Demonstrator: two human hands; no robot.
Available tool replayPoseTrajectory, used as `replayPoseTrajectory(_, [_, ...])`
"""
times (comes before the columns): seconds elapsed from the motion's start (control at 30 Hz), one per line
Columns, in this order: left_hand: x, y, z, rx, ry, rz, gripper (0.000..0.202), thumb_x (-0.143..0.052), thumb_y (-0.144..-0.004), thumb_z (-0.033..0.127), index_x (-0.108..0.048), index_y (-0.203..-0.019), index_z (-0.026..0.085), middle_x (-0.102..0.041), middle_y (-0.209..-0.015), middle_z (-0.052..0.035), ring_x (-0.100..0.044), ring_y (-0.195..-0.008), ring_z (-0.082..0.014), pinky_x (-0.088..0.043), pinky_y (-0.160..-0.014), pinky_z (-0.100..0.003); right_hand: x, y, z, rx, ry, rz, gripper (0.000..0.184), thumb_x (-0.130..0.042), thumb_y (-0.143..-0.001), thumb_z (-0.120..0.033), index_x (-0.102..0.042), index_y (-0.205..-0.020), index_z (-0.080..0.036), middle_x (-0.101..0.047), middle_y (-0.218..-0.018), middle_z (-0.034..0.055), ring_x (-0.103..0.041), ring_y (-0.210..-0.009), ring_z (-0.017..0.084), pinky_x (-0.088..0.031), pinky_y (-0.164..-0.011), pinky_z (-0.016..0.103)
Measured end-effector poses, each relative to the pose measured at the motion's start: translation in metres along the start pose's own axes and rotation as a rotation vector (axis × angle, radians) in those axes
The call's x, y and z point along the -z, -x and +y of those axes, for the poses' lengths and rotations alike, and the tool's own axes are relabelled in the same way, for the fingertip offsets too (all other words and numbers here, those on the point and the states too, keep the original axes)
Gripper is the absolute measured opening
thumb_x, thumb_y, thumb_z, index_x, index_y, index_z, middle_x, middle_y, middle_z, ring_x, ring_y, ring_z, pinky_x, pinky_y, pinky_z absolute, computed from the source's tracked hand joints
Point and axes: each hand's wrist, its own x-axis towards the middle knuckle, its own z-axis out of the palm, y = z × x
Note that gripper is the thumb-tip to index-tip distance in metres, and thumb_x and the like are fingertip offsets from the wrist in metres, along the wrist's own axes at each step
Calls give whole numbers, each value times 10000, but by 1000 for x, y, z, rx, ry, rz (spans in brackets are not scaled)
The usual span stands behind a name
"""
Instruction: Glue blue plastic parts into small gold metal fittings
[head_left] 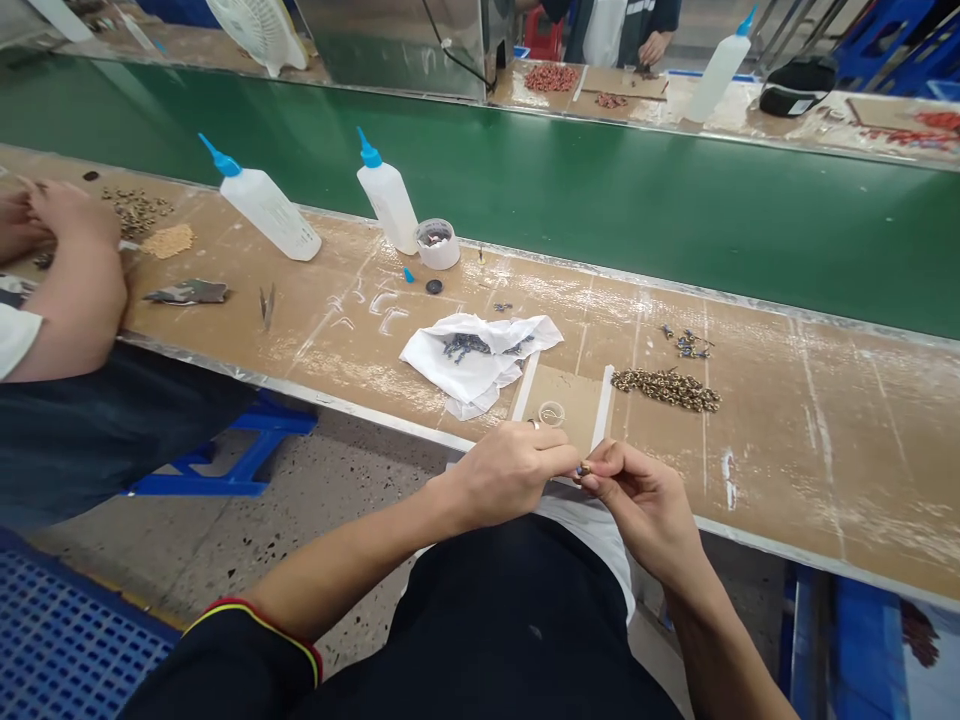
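No text is legible; markings on the leftmost bottle are blurred

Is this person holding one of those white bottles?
No, the left hand and right hand meet at a small piece, away from the bottles.

From the wearer's head, the view faces forward and down, close over the workbench

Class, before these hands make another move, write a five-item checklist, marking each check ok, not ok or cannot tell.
1. Small part held: ok, pinched in the right hand, the left hand meeting it.
2. Small part's fit: cannot tell, too small.
3. Bronze-coloured pile apart from white cloth: ok.
4. Blue pieces all on the cloth: not ok, some lie beyond the pile.
5. Small blue cap put away: not ok, loose on the table.
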Motion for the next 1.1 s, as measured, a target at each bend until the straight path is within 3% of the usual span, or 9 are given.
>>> replayPoseTrajectory(0.23, [3,1,4,14,-84,-116,219,-430,-869,24,-580,-816,174,-615,-762,-19,-536,-646,-153,-352,-581,-281,2,-1,-2,48,213,-56,241,-603,-916,-248,-497,-701,-214,-543,-700,0,-503,-647,147,-398,-607,273])
replayPoseTrajectory(0.57, [-8,6,-3,45,-41,-67,249,-404,-863,11,-580,-785,169,-596,-693,-6,-509,-594,-140,-312,-546,-278,7,-9,-5,81,396,-140,232,-563,-934,-231,-519,-707,-208,-540,-675,-14,-495,-619,135,-367,-594,261])
replayPoseTrajectory(0.87, [-12,10,-11,78,103,-24,239,-417,-945,112,-606,-804,156,-590,-670,-7,-523,-601,-138,-359,-571,-261,5,-11,-3,-9,326,-137,169,-579,-934,-252,-588,-775,-198,-608,-740,4,-545,-670,141,-408,-632,261])
replayPoseTrajectory(1.1, [-9,17,-9,186,230,-12,242,-428,-991,186,-607,-833,144,-623,-752,-36,-552,-670,-152,-392,-624,-262,1,-8,-3,-75,195,-106,152,-610,-936,-331,-651,-863,-204,-681,-847,29,-626,-779,159,-477,-703,264])
